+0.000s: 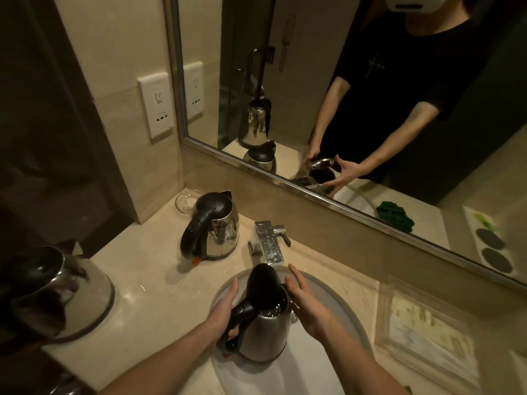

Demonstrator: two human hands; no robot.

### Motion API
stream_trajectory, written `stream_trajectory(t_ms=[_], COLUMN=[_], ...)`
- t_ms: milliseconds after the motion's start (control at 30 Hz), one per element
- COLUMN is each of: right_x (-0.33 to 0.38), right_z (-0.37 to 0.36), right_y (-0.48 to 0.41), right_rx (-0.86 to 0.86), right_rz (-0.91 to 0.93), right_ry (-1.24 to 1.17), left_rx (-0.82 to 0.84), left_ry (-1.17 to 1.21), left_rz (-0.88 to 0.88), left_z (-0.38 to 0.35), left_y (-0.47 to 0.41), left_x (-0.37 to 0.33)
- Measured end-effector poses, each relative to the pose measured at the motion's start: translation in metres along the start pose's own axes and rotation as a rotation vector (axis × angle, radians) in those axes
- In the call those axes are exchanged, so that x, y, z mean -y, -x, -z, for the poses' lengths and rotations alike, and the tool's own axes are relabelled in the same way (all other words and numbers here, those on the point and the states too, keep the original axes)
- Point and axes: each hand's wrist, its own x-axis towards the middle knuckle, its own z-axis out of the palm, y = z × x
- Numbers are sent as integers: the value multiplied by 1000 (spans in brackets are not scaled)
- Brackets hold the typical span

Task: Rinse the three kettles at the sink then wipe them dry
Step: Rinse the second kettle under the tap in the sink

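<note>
I am rinsing: my left hand (225, 309) grips the kettle (266, 329) by its handle, my right hand (306, 305) is spread beside it; next I should pour out.

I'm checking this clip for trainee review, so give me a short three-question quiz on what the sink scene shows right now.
1. True or false: the held kettle over the sink has its lid shut.
2. Which hand grips its black handle? A) left hand B) right hand C) both
3. Fill in: ___ other kettles stand on the counter, left of the faucet.
Key: 1 false, the lid is up. 2 A; the right hand is open beside the body. 3 two: the near kettle and the far-left kettle.
</note>
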Motion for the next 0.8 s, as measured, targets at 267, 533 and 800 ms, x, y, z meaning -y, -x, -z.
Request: stream_trajectory(t_ms=[267,533,800], right_x=[12,26,35], right_z=[-33,-81,-130], right_y=[30,50,43], right_rx=[-10,-11,9], right_rz=[42,100,133], right_ry=[73,103,91], left_rx=[-23,38,-31], left_ry=[-53,30,78], left_rz=[-21,-29,-108], left_z=[21,62,111], left_y=[24,60,74], left_x=[-10,-15,-18])
